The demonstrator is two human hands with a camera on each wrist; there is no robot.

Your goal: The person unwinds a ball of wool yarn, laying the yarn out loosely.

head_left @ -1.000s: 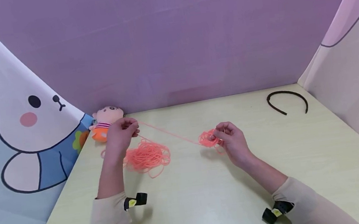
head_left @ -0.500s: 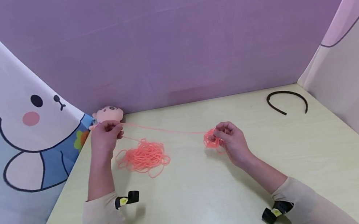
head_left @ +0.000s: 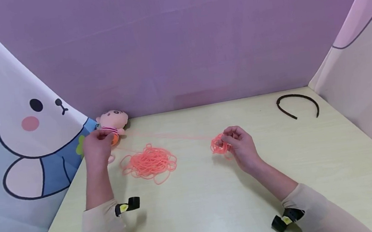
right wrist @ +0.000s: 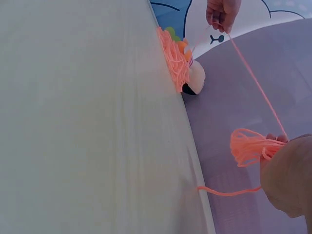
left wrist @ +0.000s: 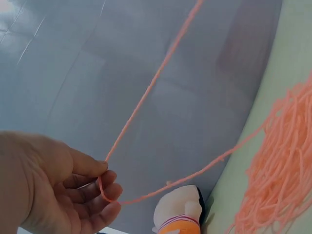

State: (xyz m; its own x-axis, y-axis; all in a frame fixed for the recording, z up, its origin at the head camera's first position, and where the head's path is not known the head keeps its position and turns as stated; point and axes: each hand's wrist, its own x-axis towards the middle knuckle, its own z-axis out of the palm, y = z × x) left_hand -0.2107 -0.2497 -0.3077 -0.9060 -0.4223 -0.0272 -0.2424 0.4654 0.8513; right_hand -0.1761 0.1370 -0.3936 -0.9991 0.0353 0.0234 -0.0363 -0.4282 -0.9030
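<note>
My left hand (head_left: pixel 96 146) pinches a strand of coral yarn (left wrist: pixel 146 95) between thumb and forefinger, its other fingers loosely curled. From there one length stretches across to my right hand (head_left: pixel 241 146), and another runs down to a loose heap of the same yarn (head_left: pixel 151 161) on the table. A small looped bundle of yarn (right wrist: pixel 248 146) is held in the fingers of my right hand, with a short tail hanging below it. Beyond the left hand, partly covered by it, sits a plush doll (head_left: pixel 113 120) in orange and stripes.
A black headband (head_left: pixel 298 96) lies at the back right of the pale table (head_left: pixel 195 205). Purple cloth (head_left: pixel 182 48) stands along the back edge, with printed cloth (head_left: pixel 22 148) at the left side.
My left hand has moved to the left, away from the heap, drawing the strand out between the hands. The right hand has stayed almost in place with its bundle.
</note>
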